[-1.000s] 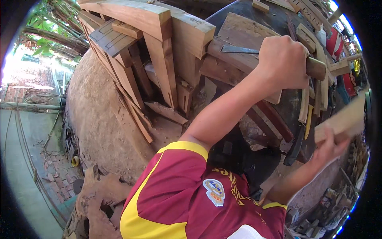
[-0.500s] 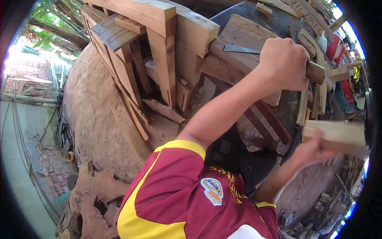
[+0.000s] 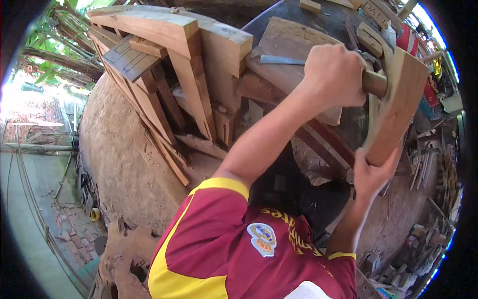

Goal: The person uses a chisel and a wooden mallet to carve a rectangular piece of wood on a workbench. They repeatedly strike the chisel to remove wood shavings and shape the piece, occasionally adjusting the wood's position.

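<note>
My left hand is closed in a fist around the wooden handle of a chisel. Its flat metal blade points left and lies over a brown wooden workpiece; whether the edge bites into the wood cannot be told. The butt of the handle sticks out on the right of the fist. My right hand grips the lower end of a thick wooden block, held tilted upright. The block's upper part stands right beside the handle's butt; contact between them is unclear.
Long sawn beams and an upright wooden frame stand to the left. A dark worktable carries wood scraps and tools at the far side. Offcuts lie on the ground at lower right, and a gnarled stump at lower left.
The wooden block in my right hand has swung left and up from the far right to the chisel's butt, turning from level to steep. My left hand keeps its grip on the chisel.
</note>
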`<control>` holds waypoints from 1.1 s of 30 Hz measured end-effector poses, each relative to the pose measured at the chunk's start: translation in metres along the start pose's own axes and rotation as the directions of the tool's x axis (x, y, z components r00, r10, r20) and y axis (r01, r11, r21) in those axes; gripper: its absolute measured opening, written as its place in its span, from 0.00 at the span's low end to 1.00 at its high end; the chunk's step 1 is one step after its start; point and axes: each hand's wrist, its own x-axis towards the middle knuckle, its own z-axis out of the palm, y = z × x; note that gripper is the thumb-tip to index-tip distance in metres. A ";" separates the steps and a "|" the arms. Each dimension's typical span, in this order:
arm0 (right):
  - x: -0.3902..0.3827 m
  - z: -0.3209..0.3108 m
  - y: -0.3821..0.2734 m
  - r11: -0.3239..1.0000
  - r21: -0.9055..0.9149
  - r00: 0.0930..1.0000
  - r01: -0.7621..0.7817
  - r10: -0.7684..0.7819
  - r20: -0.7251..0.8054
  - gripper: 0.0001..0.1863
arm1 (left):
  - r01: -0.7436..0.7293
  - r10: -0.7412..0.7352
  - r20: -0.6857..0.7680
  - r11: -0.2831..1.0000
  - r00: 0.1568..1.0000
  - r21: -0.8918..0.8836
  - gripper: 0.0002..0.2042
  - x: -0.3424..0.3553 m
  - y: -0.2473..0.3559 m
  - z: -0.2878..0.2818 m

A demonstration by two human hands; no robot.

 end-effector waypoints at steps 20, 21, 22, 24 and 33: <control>-0.058 0.009 -0.002 0.914 0.282 0.940 -0.292 0.329 -0.093 0.46 | -0.169 0.170 0.082 0.985 0.982 -0.029 0.11 -0.033 0.000 -0.008; -0.063 0.007 0.003 0.923 0.266 0.946 -0.279 0.312 -0.092 0.45 | -0.197 0.203 0.109 0.978 0.973 -0.063 0.11 -0.042 0.008 -0.013; -0.074 0.006 0.012 0.896 0.330 0.942 -0.296 0.332 -0.056 0.47 | -0.234 0.257 0.147 0.959 0.955 -0.162 0.12 -0.054 0.015 -0.025; -0.100 0.002 0.028 0.830 0.436 0.924 -0.347 0.381 0.010 0.52 | -0.254 0.344 0.254 0.910 0.904 -0.329 0.14 -0.075 0.022 -0.044; -0.148 -0.003 0.005 0.819 0.481 0.933 -0.313 0.359 -0.004 0.47 | 0.221 -0.205 0.111 0.961 0.972 -0.164 0.27 -0.112 -0.019 -0.019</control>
